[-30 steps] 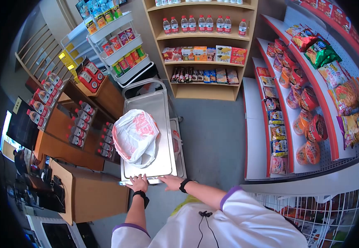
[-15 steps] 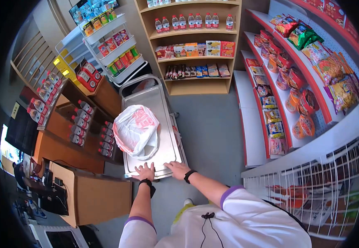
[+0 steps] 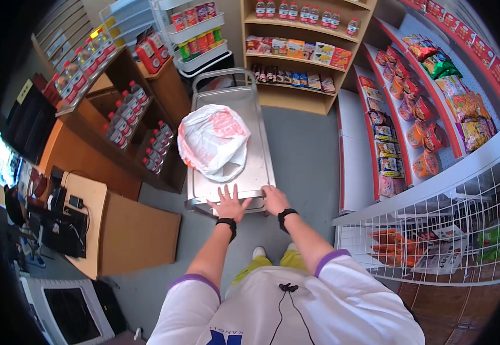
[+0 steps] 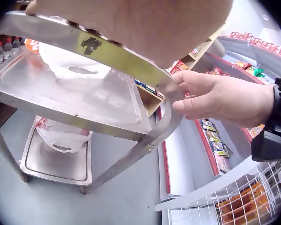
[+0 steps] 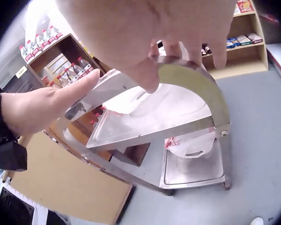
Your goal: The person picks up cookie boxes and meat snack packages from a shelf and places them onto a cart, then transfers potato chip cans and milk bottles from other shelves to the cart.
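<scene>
A steel trolley [image 3: 260, 135] stands in front of me, a white plastic bag with red print [image 3: 215, 138] on its top tray. My left hand [image 3: 228, 204] rests on the left part of the near handle bar [image 4: 117, 54], fingers straight and spread. At the bar's right corner my right hand [image 3: 274, 200] grips it, thumb on the near side and fingers over it, as the left wrist view shows. A second white bag [image 5: 192, 144] lies on the trolley's lower shelf [image 5: 171, 176]. Both wrists wear black bands.
Left of the trolley stands a wooden rack [image 3: 109, 75] with water bottles, and a brown counter [image 3: 140, 241]. Ahead is a wooden shelf unit [image 3: 293, 100] of boxed snacks. Snack shelves [image 3: 350, 155] and a white wire basket [image 3: 422, 241] line the right side.
The view has shifted; the trolley and its bag now appear higher and further right. My right hand has shifted to the handle's right corner; the left still lies spread on the bar.
</scene>
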Demonstrator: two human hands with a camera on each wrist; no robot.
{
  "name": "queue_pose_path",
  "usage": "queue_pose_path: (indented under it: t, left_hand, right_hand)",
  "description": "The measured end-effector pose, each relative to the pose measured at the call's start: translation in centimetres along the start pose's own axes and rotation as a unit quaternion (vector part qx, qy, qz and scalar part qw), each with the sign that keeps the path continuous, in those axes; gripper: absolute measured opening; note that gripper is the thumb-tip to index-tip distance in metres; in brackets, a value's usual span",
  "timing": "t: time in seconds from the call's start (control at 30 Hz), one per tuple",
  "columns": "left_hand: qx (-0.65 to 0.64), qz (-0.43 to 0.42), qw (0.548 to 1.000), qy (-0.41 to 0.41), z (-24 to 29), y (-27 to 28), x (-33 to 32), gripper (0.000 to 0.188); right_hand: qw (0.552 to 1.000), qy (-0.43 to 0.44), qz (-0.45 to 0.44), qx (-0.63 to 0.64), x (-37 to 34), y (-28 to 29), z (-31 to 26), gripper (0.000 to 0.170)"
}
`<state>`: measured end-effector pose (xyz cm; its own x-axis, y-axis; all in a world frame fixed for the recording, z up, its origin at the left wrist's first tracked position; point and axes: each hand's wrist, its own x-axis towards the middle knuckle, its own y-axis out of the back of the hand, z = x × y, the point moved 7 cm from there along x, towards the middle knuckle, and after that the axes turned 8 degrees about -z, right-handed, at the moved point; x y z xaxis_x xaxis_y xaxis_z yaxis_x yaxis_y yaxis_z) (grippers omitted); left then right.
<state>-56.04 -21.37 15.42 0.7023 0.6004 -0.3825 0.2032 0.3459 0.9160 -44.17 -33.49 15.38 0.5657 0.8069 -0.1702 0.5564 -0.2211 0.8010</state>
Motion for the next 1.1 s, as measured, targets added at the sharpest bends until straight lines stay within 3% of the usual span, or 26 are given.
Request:
queue_pose_path:
  t: [0.23, 0.67, 0.77, 0.97, 1.1]
  left_hand:
    - [0.033, 0.058, 0.996, -0.054, 1.2, -1.5, -5.0, 0.089]
    - [0.084, 0.01, 0.996, -0.031, 5.3, -5.7, -13.4, 0.095]
    - [0.075, 0.02, 0.997, -0.027, 5.9, -7.1, -15.9, 0.094]
    - [0.046, 0.033, 0.997, -0.059, 6.4, -8.8, -19.9, 0.086]
    - [-0.075, -0.004, 0.992, -0.097, 4.9, -8.4, -22.7, 0.077]
  right_hand:
    - [1.0, 0.003, 0.013, 0.001, -3.9, -0.4, 0.7, 0.033]
    - [0.999, -0.039, 0.003, 0.022, -13.7, -0.9, 3.4, 0.031]
    - [0.998, -0.003, 0.057, 0.001, -16.5, -0.7, 3.5, 0.029]
    - [0.998, 0.013, 0.066, -0.008, -20.4, -1.0, 4.1, 0.031]
    - [0.998, 0.013, 0.055, -0.025, -22.7, -1.2, 4.0, 0.032]
